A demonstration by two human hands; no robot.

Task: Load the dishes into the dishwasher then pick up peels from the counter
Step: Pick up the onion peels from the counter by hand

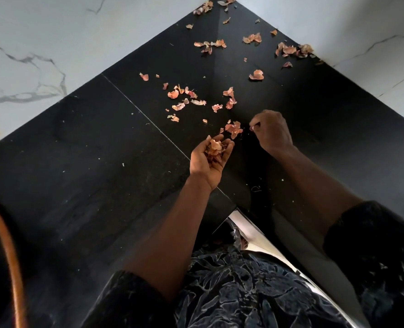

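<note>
Pinkish-orange onion peels (186,98) lie scattered over the black corner counter (101,162), from its middle back to the far corner. My left hand (209,159) is cupped palm-up above the counter and holds a bunch of gathered peels (216,147). Just right of it, my right hand (271,132) hovers knuckles-up with its fingertips pinched on a small peel scrap. A cluster of peels (234,129) lies on the counter between the two hands.
White marble-patterned walls (30,55) meet behind the counter in a corner. More peels (293,49) sit against the right wall. A curved copper-coloured rim (9,256) shows at the lower left. Small white crumbs dot the counter.
</note>
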